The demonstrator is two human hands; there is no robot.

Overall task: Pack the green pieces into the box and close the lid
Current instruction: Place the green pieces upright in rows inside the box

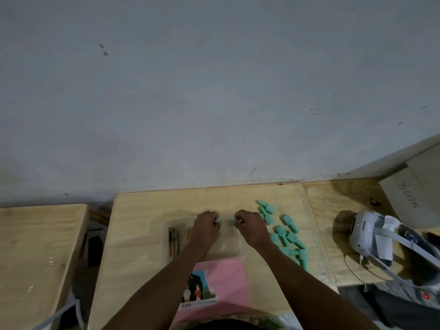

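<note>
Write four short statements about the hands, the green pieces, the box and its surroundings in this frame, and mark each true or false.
1. The left hand and the right hand each pinch a green piece. True.
2. The loose green pieces lie left of the clear box. False: they lie to its right.
3. The pink lid covers the box. False: it lies nearer the person, and the box is open.
4. A white headset sits off to the right. True.

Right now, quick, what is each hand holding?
Left hand: pinches a green piece.
Right hand: pinches a second green piece.
</note>
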